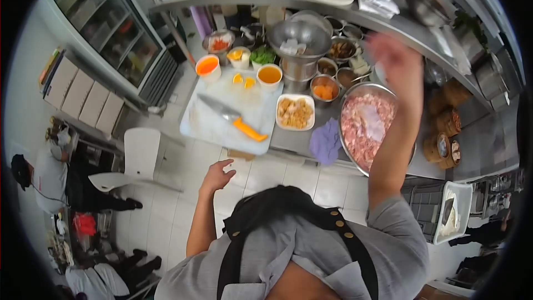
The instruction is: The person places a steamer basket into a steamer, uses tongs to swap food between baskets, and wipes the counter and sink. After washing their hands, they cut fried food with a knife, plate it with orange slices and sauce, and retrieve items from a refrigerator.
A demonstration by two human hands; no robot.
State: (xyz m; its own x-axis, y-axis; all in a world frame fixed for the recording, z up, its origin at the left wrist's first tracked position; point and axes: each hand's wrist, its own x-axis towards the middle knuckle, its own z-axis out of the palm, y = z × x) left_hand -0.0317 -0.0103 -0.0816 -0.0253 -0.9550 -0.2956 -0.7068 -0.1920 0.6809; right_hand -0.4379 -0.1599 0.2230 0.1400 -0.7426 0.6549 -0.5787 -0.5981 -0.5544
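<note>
1. Left hand point(218, 176) hovers, fingers spread, near the white rectangular board point(202, 128) with its orange-handled knife point(236, 119).
2. Right hand point(391, 58) blurs beyond the steel bowl point(342, 140) of pink meat point(355, 128), right of the board; I can't tell its grip.

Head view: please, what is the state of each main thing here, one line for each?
Knife: lying flat on the cutting board
Orange pieces: cut
Purple cloth: crumpled
Meat: raw, in a metal bowl
White square tub: uncovered, filled
Left hand: empty, fingers apart
Right hand: raised, blurred; cannot tell if holding anything
</note>
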